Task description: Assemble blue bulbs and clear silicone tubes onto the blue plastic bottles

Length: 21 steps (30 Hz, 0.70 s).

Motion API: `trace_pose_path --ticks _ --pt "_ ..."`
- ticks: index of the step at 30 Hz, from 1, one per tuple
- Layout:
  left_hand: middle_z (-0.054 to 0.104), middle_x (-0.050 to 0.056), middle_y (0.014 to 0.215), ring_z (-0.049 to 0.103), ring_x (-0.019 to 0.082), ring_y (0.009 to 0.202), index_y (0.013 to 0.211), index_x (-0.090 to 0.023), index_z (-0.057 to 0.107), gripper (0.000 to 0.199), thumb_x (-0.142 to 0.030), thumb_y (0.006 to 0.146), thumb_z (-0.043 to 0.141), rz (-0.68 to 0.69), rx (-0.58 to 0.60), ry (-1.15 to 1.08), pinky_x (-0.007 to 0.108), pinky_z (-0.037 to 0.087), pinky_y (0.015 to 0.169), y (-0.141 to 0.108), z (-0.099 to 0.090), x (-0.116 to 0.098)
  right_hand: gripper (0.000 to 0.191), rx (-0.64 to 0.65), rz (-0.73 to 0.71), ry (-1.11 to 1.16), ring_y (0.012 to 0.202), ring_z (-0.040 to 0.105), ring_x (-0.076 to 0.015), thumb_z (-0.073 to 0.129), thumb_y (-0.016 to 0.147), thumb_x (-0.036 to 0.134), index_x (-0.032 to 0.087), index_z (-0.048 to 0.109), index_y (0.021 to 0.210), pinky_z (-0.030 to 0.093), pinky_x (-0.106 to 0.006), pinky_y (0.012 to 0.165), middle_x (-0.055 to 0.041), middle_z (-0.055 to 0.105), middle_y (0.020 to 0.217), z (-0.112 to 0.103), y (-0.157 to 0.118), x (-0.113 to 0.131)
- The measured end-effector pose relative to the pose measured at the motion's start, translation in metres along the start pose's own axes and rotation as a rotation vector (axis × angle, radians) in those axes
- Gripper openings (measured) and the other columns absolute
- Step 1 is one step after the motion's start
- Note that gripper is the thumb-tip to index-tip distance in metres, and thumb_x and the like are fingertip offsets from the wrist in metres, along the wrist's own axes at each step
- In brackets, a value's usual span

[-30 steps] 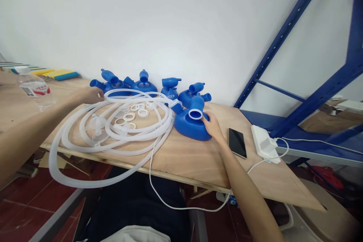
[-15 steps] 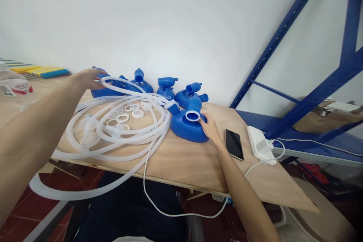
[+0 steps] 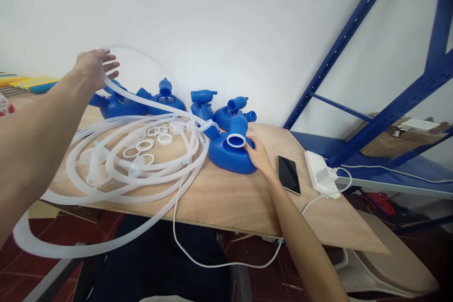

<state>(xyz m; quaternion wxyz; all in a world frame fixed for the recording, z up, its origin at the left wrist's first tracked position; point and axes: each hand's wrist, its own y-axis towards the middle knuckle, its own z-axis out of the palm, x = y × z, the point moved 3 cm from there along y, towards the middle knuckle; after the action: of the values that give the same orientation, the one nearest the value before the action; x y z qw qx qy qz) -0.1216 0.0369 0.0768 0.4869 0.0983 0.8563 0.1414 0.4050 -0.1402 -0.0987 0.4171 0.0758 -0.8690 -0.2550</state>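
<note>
My left hand [image 3: 96, 68] is raised at the left, fingers partly spread, with a translucent white tube [image 3: 150, 102] held up against it. From the hand this tube slopes down to a white-ringed side port on a blue plastic bottle [image 3: 230, 156]. My right hand [image 3: 259, 153] grips that bottle at its right side, thumb beside the white-rimmed mouth [image 3: 236, 140]. More of the tubing [image 3: 141, 200] lies coiled to the left and hangs over the table's front edge. Inside the coils are several white rings [image 3: 165, 139] and clear funnel-shaped parts [image 3: 95, 165].
Several similar blue bottles [image 3: 201, 106] stand along the wall. A phone [image 3: 288, 174] and a white power strip [image 3: 321, 174] with a plugged-in charger lie at the right. A white cable [image 3: 226, 264] hangs across the front edge. Blue shelving [image 3: 343, 42] rises at the right.
My left hand has risen and moved left, lifting the tube off the coil and drawing it straighter. My right hand stays on the bottle. The view has shifted slightly.
</note>
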Motion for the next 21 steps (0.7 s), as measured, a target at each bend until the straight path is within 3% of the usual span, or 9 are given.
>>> trace_pose_path --ticks 3,7,10,13,17,21 --pt "0.042 -0.005 0.132 0.039 0.006 0.112 0.147 -0.021 0.019 0.07 -0.065 0.099 0.047 -0.044 -0.177 -0.294 0.026 0.04 0.092 -0.006 -0.004 -0.023 0.048 0.001 0.0 0.004 0.107 0.064 -0.0335 0.054 0.091 0.068 0.022 0.067 0.096 0.047 -0.05 0.1 -0.0131 0.07 0.109 0.0 0.0 0.0" --pt "0.041 -0.011 0.14 0.04 0.002 0.11 0.148 -0.028 0.019 0.058 -0.06 0.105 0.042 -0.07 -0.204 -0.384 0.021 0.038 0.089 -0.013 -0.001 -0.049 0.045 -0.001 0.002 0.012 0.109 0.063 -0.0335 0.055 0.09 0.065 0.022 0.067 0.097 0.046 -0.05 0.102 -0.0134 0.07 0.11 0.0 0.0 0.0" --pt "0.045 -0.009 0.135 0.042 0.001 0.107 0.15 -0.027 0.017 0.051 -0.053 0.109 0.037 -0.118 -0.25 -0.42 0.02 0.039 0.086 -0.016 -0.005 -0.052 0.045 0.003 0.003 0.011 0.107 0.064 -0.0333 0.054 0.09 0.065 0.022 0.066 0.096 0.046 -0.05 0.101 -0.0134 0.07 0.109 0.0 0.0 0.0" --pt "0.053 -0.003 0.118 0.049 0.005 0.103 0.142 -0.016 0.029 0.039 -0.04 0.112 0.035 -0.318 -0.236 -0.319 0.023 0.044 0.085 -0.024 -0.005 -0.038 0.046 0.006 0.012 0.009 0.106 0.064 -0.0335 0.054 0.09 0.067 0.022 0.066 0.094 0.046 -0.05 0.1 -0.0135 0.07 0.109 0.001 0.001 0.0" --pt "0.059 0.0 0.086 0.057 0.013 0.09 0.105 -0.01 0.048 0.02 -0.03 0.104 0.053 -0.64 -0.086 -0.088 0.031 0.05 0.079 -0.053 0.006 -0.006 0.048 0.008 0.007 0.001 0.106 0.063 -0.0347 0.054 0.089 0.069 0.022 0.066 0.093 0.046 -0.05 0.099 -0.0142 0.069 0.109 0.0 0.001 0.001" --pt "0.061 0.002 0.075 0.062 0.018 0.076 0.089 -0.015 0.044 0.03 -0.04 0.105 0.049 -0.7 -0.061 0.08 0.034 0.052 0.07 -0.081 0.012 0.024 0.05 0.009 0.007 -0.001 0.105 0.063 -0.0343 0.053 0.089 0.071 0.023 0.065 0.092 0.046 -0.05 0.098 -0.0134 0.068 0.105 -0.001 0.0 0.002"
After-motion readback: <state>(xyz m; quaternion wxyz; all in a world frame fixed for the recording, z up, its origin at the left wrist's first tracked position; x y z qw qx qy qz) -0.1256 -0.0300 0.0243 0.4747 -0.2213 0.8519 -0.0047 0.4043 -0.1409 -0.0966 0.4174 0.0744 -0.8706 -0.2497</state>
